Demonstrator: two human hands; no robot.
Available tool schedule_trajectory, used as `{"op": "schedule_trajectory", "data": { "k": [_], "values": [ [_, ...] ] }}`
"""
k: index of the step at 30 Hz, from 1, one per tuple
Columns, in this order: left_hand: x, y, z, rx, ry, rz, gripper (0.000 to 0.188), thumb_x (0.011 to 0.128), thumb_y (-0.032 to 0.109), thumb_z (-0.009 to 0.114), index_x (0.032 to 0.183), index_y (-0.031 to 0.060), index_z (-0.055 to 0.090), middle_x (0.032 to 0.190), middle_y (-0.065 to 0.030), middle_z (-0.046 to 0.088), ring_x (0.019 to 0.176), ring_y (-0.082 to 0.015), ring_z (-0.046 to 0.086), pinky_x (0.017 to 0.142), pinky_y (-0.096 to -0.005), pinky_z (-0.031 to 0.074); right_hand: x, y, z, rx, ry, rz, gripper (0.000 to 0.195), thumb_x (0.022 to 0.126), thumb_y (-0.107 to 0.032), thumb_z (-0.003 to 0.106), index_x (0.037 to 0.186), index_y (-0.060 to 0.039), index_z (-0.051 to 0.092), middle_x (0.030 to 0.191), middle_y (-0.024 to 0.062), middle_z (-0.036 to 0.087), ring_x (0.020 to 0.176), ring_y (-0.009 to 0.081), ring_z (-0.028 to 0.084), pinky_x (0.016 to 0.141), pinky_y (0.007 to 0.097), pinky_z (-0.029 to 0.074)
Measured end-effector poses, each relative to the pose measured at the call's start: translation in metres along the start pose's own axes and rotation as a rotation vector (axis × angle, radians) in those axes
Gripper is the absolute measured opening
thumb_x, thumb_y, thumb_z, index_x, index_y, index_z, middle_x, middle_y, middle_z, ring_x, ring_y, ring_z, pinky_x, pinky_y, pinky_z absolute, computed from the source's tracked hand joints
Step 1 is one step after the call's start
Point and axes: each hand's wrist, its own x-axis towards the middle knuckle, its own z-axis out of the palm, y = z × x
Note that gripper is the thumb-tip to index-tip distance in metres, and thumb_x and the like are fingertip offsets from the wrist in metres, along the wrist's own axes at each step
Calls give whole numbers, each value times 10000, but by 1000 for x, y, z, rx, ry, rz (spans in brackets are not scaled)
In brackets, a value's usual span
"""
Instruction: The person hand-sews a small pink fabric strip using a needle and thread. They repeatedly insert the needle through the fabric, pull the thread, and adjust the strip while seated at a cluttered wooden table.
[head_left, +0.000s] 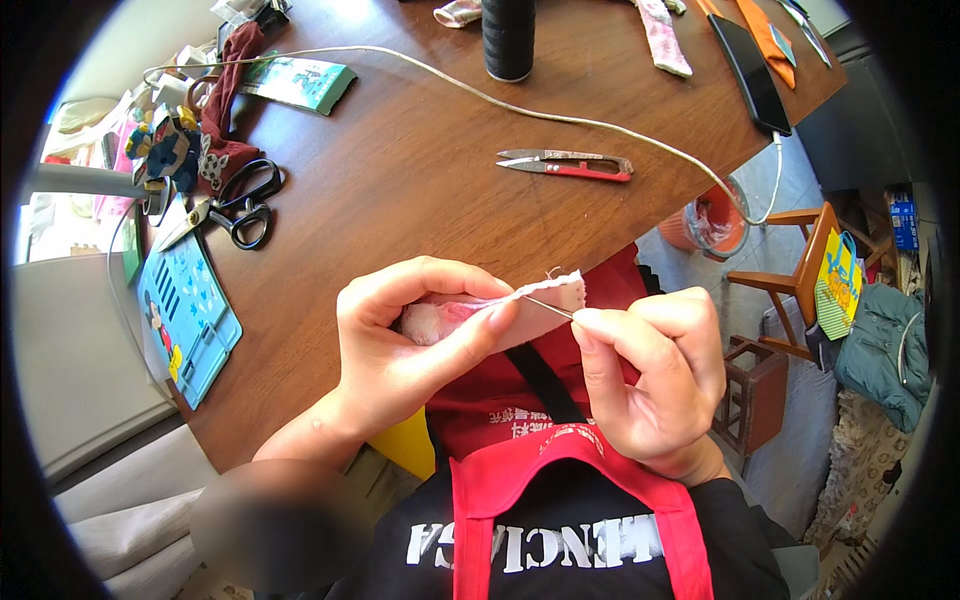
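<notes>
My left hand (420, 330) pinches a small folded piece of white and pink fabric (544, 311) between thumb and fingers. The fabric's upper edge is fuzzy, with a loose loop of thread standing up from it. My right hand (652, 367) grips a thin metal needle (551, 306) between thumb and forefinger. The needle slants up to the left, its far end meeting the fabric edge close to my left fingertips. Whether the tip has gone through the cloth cannot be made out. Beyond my hands, red-handled thread snips (566, 164) lie on the wooden table (390, 165).
Black-handled scissors (244, 202) overlap a blue cartoon-printed board (191, 315) at the left. A black thread spool (508, 41) stands at the back. A white cable (540, 114) crosses the table to a phone (750, 75). Past the right edge are a red bin (709, 221) and a wooden chair (799, 270).
</notes>
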Motion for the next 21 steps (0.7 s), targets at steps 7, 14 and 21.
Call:
{"op": "schedule_trajectory", "data": {
  "k": [7, 14, 21],
  "values": [
    [2, -6, 0, 115, -6, 160, 110, 750, 5, 745, 843, -13, 691, 800, -72, 695, 700, -103, 641, 621, -226, 493, -1, 1, 2, -44, -6, -55, 271, 648, 63, 741, 908, 20, 675, 780, 62, 528, 628, 195, 511, 525, 285, 435],
    [2, -1, -2, 192, -71, 190, 108, 748, -2, 741, 826, -21, 668, 839, -103, 687, 764, -151, 649, 694, -256, 503, 0, 2, 4, -40, 6, -63, 259, 654, 62, 738, 902, 25, 672, 774, 60, 527, 626, 194, 510, 524, 285, 430],
    [2, 1, -1, 122, -86, 62, 116, 753, 7, 736, 839, -20, 664, 819, -87, 683, 741, -142, 640, 682, -254, 501, -3, 1, 7, 170, 23, 172, 188, 715, 56, 727, 888, 18, 661, 753, 70, 552, 616, 193, 513, 522, 283, 415]
  ]
}}
